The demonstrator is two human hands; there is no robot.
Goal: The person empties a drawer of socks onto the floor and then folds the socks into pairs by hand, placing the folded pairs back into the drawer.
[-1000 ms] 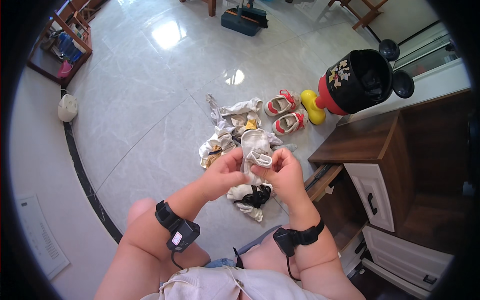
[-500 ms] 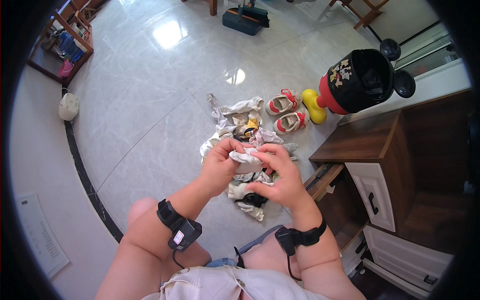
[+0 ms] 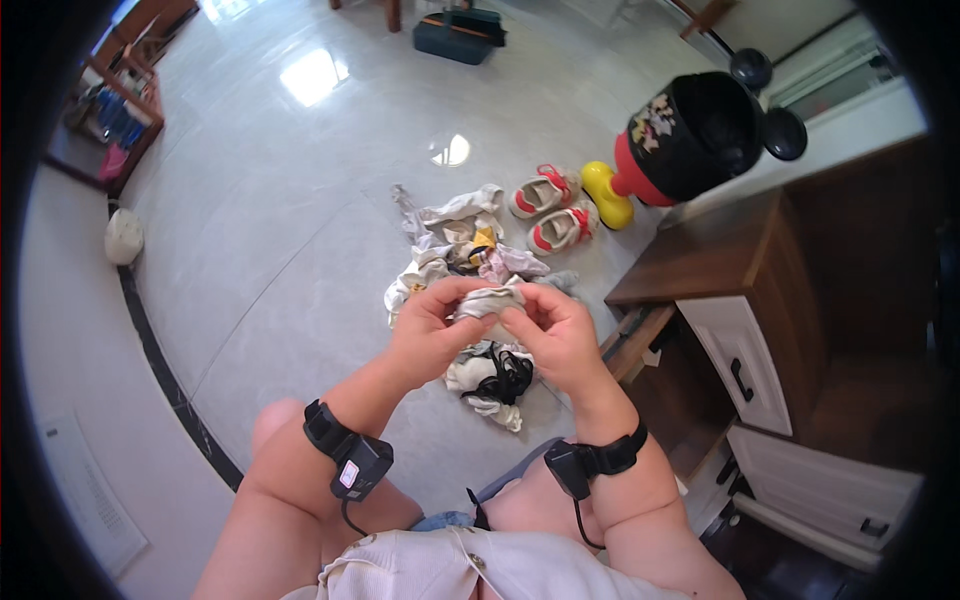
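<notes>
Between both hands I hold a white sock (image 3: 490, 303), bunched at its upper edge, above a heap of socks on the floor. My left hand (image 3: 436, 325) pinches its left side, with the thumb in front and the fingers behind. On the other side, my right hand (image 3: 552, 330) grips it between thumb and fingers. Under and beyond my hands lies the sock pile (image 3: 462, 208), mostly white and grey with some yellow and pink pieces. A black strappy or stringy item (image 3: 508, 376) lies on its near part. My hands hide the middle of the pile.
White and red shoes (image 3: 560, 228) stand right of the pile, beside a black and red bin (image 3: 690, 140) with yellow feet and round ears. A brown cabinet (image 3: 715, 250) with a drawer (image 3: 640, 345) pulled out is at my right. A dustpan (image 3: 460, 36) lies far off.
My right hand has closed in on the sock, its thumb now pressing the edge next to my left thumb. The sock is more gathered. The whole view has shifted slightly.
</notes>
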